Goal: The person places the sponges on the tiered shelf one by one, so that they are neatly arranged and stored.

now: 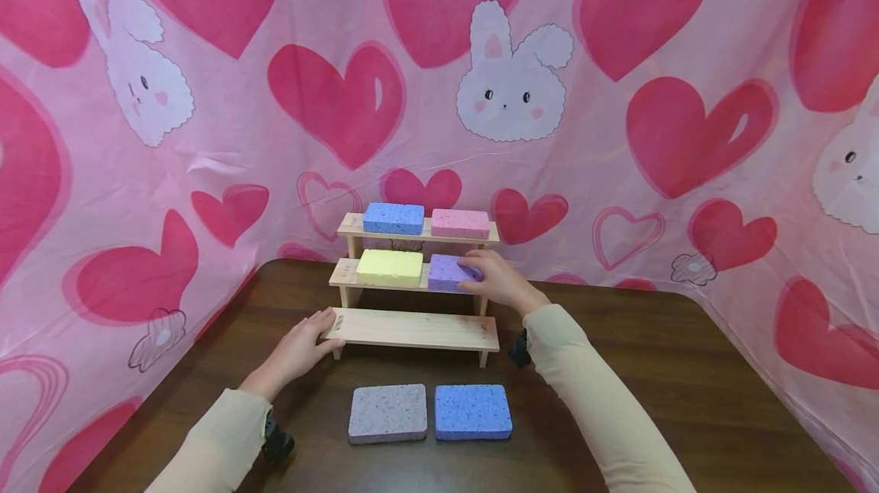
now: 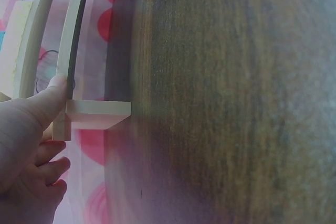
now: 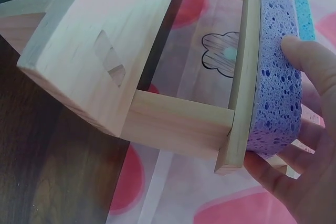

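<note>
A three-step wooden stand (image 1: 419, 327) stands on the table. My left hand (image 1: 299, 346) grips the left end of its lowest board; in the left wrist view the thumb (image 2: 51, 98) lies along the board's edge. On the middle step, my right hand (image 1: 504, 279) holds a purple sponge (image 1: 446, 273) by its right side. The right wrist view shows this porous sponge (image 3: 276, 72) against the board, with thumb and fingers around it. Left of it sits a yellow sponge (image 1: 389, 268). The top step carries a blue sponge (image 1: 394, 219) and a pink sponge (image 1: 460, 223).
In front of the stand, a grey sponge (image 1: 387, 413) and another blue sponge (image 1: 473, 412) lie flat side by side on the dark wooden table (image 1: 659, 386). A pink cloth (image 1: 426, 149) with hearts and rabbits hangs behind and along both sides.
</note>
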A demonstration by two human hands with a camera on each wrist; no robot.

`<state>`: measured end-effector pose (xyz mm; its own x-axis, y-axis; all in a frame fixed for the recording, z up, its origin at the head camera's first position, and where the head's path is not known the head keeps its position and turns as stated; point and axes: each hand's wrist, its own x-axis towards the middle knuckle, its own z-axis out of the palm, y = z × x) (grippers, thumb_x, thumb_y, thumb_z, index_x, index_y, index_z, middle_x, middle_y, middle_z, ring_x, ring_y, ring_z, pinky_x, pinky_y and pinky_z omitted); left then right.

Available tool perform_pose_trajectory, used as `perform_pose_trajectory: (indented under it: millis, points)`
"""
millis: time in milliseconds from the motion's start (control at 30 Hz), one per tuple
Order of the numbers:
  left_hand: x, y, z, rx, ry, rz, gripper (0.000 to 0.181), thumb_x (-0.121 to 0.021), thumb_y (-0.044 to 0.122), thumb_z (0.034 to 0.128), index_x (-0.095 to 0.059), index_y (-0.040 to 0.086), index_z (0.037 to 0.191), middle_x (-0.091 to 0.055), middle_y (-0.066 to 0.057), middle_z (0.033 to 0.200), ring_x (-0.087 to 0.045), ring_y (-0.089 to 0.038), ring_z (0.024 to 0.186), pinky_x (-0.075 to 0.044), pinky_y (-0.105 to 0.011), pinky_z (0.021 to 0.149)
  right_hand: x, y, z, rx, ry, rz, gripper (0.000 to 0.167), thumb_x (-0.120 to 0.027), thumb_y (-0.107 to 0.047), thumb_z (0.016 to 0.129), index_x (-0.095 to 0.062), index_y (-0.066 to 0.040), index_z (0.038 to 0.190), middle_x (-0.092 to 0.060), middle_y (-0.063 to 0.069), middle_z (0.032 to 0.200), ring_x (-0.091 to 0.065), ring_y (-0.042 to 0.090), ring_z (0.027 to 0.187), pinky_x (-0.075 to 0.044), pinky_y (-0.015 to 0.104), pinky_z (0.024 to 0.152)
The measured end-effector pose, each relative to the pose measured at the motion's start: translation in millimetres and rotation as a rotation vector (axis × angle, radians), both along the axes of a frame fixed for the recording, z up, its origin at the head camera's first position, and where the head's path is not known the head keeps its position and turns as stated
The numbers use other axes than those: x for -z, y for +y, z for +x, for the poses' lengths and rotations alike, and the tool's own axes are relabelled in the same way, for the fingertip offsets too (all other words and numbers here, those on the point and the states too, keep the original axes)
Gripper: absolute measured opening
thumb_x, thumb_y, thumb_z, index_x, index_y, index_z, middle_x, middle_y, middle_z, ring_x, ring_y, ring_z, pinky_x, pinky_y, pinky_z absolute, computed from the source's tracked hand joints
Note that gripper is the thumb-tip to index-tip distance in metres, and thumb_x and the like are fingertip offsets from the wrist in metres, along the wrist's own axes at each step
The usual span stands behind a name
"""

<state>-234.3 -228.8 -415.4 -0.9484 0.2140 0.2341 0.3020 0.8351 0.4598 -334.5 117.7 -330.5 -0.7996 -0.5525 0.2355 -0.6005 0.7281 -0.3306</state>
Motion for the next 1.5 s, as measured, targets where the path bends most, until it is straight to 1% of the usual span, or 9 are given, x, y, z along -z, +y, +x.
perform_pose_trajectory:
  millis: [167,567,900,1033,1133,1300,1500]
  points:
    - [-0.9,-0.2,0.4,-0.007,-0.015,-0.003,0.062,-0.067,0.022,0.0844,-0.042,-0.010,0.132,-0.037,-0.027,0.137,-0.031,-0.044,0.126,-0.021,-0.053,0.104,0.7,-1.1,-1.4,0.002,-0.004,-0.009,0.054,-0.070,-0.030,0.081,-0.056,-0.007,0.128,-0.048,0.014,0.131,-0.038,0.030,0.122,-0.034,0.045,0.100]
    - [-0.6,-0.4,0.8,0.000,-0.004,-0.001,0.062,-0.067,0.021,0.0842,-0.042,-0.010,0.132,-0.037,-0.027,0.137,-0.032,-0.045,0.126,-0.021,-0.053,0.104,1.4,-2.6,-3.3,0.001,-0.010,-0.028,0.053,-0.070,-0.028,0.082,-0.056,-0.008,0.128,-0.048,0.014,0.131,-0.039,0.030,0.121,-0.034,0.046,0.100]
    - [-0.8,-0.6,1.1,-0.001,-0.007,-0.001,0.062,-0.067,0.022,0.0842,-0.043,-0.010,0.131,-0.037,-0.027,0.137,-0.031,-0.045,0.126,-0.021,-0.053,0.104,0.4,-2.3,-1.8,-0.006,-0.003,-0.024,0.053,-0.070,-0.028,0.082,-0.055,-0.006,0.128,-0.047,0.015,0.132,-0.039,0.032,0.122,-0.033,0.047,0.101]
    - [-0.1,-0.6,0.5,0.001,-0.006,0.001,0.062,-0.068,0.022,0.0838,-0.043,-0.010,0.131,-0.037,-0.027,0.137,-0.031,-0.045,0.126,-0.021,-0.054,0.104,-0.5,-1.8,-0.8,-0.004,-0.014,-0.028,0.053,-0.070,-0.029,0.082,-0.055,-0.007,0.128,-0.047,0.015,0.132,-0.038,0.031,0.122,-0.034,0.046,0.101]
    - [0.7,-0.7,0.2,0.003,0.000,0.001,0.062,-0.068,0.022,0.0835,-0.043,-0.010,0.131,-0.037,-0.028,0.136,-0.032,-0.045,0.125,-0.022,-0.054,0.104,-1.8,-0.3,0.5,-0.007,-0.015,-0.040,0.052,-0.071,-0.029,0.081,-0.056,-0.009,0.127,-0.047,0.014,0.133,-0.038,0.030,0.123,-0.034,0.047,0.100]
    - [0.9,-0.5,-0.3,-0.002,-0.006,0.004,0.062,-0.068,0.022,0.0835,-0.043,-0.010,0.131,-0.037,-0.028,0.137,-0.032,-0.045,0.126,-0.021,-0.054,0.104,-5.0,3.4,3.9,-0.015,0.007,-0.064,0.052,-0.071,-0.031,0.081,-0.058,-0.010,0.126,-0.047,0.013,0.133,-0.037,0.030,0.123,-0.033,0.048,0.100]
    - [0.7,0.4,-0.7,-0.005,-0.015,0.013,0.062,-0.068,0.022,0.0838,-0.042,-0.009,0.131,-0.037,-0.027,0.137,-0.031,-0.044,0.126,-0.021,-0.053,0.105,-8.2,9.0,11.9,-0.030,0.030,-0.077,0.053,-0.071,-0.030,0.081,-0.056,-0.011,0.128,-0.045,0.013,0.134,-0.037,0.030,0.124,-0.035,0.050,0.099]
